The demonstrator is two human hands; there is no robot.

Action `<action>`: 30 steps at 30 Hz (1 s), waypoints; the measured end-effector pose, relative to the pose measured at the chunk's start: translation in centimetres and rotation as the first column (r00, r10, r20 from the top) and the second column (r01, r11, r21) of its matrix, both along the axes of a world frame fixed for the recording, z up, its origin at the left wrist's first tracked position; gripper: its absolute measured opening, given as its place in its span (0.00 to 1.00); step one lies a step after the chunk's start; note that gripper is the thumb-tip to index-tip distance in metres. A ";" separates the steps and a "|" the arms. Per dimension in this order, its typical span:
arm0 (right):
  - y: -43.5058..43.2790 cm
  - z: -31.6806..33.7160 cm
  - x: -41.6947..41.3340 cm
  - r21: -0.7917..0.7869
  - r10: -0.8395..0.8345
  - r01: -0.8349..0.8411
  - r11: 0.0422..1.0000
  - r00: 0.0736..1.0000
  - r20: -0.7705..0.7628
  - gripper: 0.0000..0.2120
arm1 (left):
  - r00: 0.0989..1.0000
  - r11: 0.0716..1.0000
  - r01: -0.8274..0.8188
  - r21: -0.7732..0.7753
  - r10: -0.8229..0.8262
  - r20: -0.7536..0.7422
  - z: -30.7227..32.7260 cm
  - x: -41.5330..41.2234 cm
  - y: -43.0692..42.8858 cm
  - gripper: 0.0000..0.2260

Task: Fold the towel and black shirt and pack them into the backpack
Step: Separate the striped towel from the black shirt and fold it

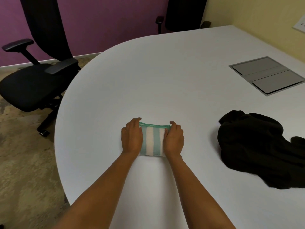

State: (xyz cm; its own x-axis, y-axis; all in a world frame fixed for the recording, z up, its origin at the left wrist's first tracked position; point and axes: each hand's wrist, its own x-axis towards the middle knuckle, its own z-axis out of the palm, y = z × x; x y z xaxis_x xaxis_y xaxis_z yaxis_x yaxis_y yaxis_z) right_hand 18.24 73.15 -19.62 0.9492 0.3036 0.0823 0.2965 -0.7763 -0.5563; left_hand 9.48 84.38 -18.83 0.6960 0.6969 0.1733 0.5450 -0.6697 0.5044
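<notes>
At the near middle of the bench (165,71), the fingers (134,123) of the left hand (132,138) lie nearly straight along the left end of the towel (152,139). Their tips dip over its far corner. They press on the cloth and clasp nothing.

The right hand (174,139) covers the opposite end, palm down. Its fingers (173,125) bend more sharply at the far corner. Whether they pinch the cloth or only press it cannot be told. Both forearms are bare and reach in from the near edge.

The towel is folded into a small thick block with green and white stripes running away from the person. Its layered green edge faces the far side. It lies flat on the bench between the two hands.

The black shirt (257,149) lies to the right, well apart from the towel, in a crumpled, unfolded heap that runs out of view at the right edge.

A grey cable hatch (267,76) is set flush into the bench beyond the shirt. A wall socket (299,25) shows on the yellow wall (247,10).

A black office chair (33,86) stands on the floor (24,162) to the left of the bench. A second chair (184,12) stands at the far side against the purple wall (107,22).
</notes>
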 end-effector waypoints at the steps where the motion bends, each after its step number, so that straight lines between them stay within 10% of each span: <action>1: 0.0 0.1 -0.3 0.031 0.029 -0.031 0.999 0.997 0.071 0.18 | 0.999 0.996 0.048 0.072 -0.049 0.013 -0.1 0.0 -0.3 0.16; 5: 0.3 -0.4 -2.2 -0.030 0.288 -0.291 0.956 0.923 0.254 0.18 | 0.975 0.957 0.211 0.201 -0.190 -0.116 -0.9 0.0 -1.6 0.19; 11: -1.0 -2.9 -2.1 -0.299 0.424 -0.412 0.860 0.905 -0.027 0.36 | 0.909 0.965 0.259 0.034 -0.231 -0.348 -3.3 -1.1 -1.5 0.42; 14: -0.9 -3.2 -2.0 -0.299 0.387 -0.388 0.872 0.920 -0.066 0.35 | 0.919 0.980 0.197 -0.010 -0.188 -0.347 -3.8 -0.9 -1.1 0.37; 21: -1.8 -1.7 -1.2 0.095 0.001 0.020 0.995 0.977 -0.213 0.29 | 0.961 0.939 -0.209 -0.275 0.146 -0.233 -1.9 -0.2 -1.8 0.26; 30: -1.8 -0.2 0.6 0.336 -0.012 0.158 0.929 0.917 -0.398 0.18 | 0.949 0.830 -0.316 -0.460 0.287 -0.134 -0.2 1.8 -2.1 0.22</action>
State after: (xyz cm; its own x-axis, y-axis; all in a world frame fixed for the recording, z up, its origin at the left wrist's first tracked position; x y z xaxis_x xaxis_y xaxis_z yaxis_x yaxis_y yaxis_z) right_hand 18.87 71.34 -19.79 0.9487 0.2401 -0.2059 -0.0542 -0.5180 -0.8537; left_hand 11.25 82.23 -19.04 0.4365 0.8610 -0.2611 0.7179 -0.1584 0.6779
